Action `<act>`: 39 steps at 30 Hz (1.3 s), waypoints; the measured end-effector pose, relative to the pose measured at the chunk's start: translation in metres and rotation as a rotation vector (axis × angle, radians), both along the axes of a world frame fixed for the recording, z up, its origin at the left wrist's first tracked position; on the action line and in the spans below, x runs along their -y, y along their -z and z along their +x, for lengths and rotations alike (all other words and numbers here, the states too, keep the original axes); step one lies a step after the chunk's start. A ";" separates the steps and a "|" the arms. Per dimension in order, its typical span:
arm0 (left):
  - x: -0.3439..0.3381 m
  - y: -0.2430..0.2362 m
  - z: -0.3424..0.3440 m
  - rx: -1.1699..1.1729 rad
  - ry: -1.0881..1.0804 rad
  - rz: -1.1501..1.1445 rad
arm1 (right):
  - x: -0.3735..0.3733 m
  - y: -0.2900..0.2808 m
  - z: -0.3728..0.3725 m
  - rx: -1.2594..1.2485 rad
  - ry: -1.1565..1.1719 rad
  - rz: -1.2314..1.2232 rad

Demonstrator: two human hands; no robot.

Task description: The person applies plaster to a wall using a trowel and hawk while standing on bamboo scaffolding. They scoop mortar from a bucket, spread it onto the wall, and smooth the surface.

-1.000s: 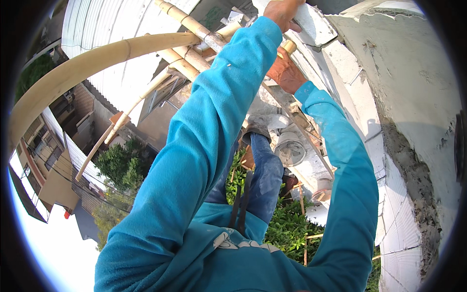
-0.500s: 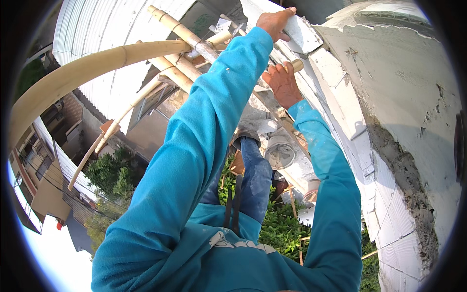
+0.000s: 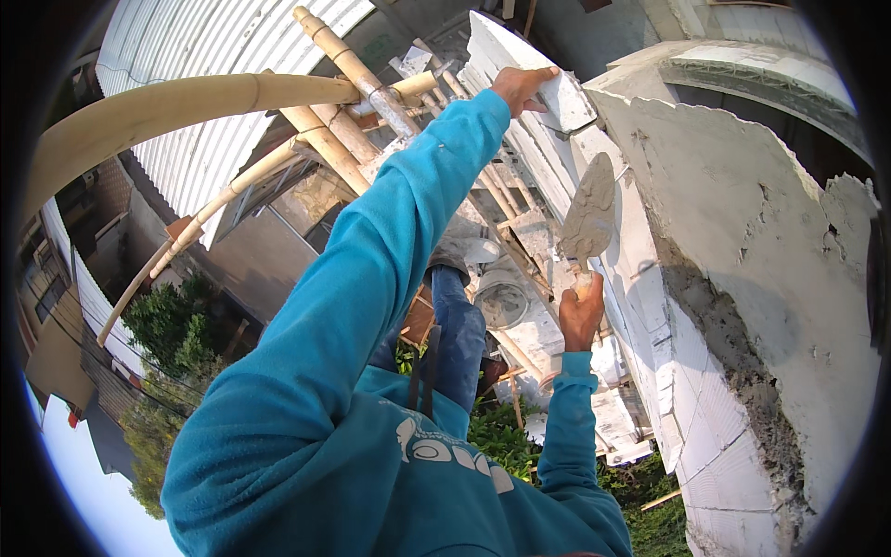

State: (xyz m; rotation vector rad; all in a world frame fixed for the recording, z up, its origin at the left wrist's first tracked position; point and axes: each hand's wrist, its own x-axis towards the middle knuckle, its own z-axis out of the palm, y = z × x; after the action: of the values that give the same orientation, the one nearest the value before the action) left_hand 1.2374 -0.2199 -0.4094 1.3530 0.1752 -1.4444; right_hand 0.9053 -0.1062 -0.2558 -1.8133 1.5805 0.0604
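At the upper middle, my left hand (image 3: 524, 89) rests on a white block (image 3: 566, 100) on the wall, its visible fingers stretched across the surface and its thumb apart. Some of its fingers are hidden. Lower and to the right, my right hand (image 3: 581, 314) is closed round the handle of a trowel. Grey wet mortar (image 3: 590, 209) covers most of the trowel's pointed blade, which points away from me beside the wall's side. A dark, rough band of mortar (image 3: 719, 330) runs along the wall between the white blocks and a grey slab (image 3: 715, 176).
Bamboo scaffold poles (image 3: 186, 111) cross at left, with a corrugated roof (image 3: 167, 70) behind. Below, a mortar-stained bucket (image 3: 501, 299) stands near my leg on the scaffold. Green shrubs (image 3: 501, 432) show beneath. The grey slab has a jagged upper edge.
My right hand has moved down and turned, and the trowel's mortar-covered blade now shows; before, only the handle was visible. My left hand stays on the white block. The view has shifted slightly.
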 end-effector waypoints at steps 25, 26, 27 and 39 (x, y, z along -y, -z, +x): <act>-0.016 0.006 -0.050 0.421 -0.053 0.296 | 0.035 0.018 -0.020 -0.174 -0.364 -0.030; -0.017 0.006 -0.050 0.446 -0.033 0.306 | 0.032 0.018 -0.020 -0.164 -0.348 -0.043; -0.014 0.006 -0.049 0.477 -0.014 0.306 | 0.032 0.018 -0.015 -0.141 -0.346 -0.070; -0.004 0.042 -0.052 0.350 -0.207 0.236 | 0.090 0.016 0.054 -0.225 -0.471 -0.054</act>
State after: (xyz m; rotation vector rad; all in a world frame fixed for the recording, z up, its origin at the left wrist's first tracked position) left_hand 1.1850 -0.2163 -0.4514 1.7043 0.2538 -1.0197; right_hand 0.9596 -0.1965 -0.2718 -2.2509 1.2732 0.4573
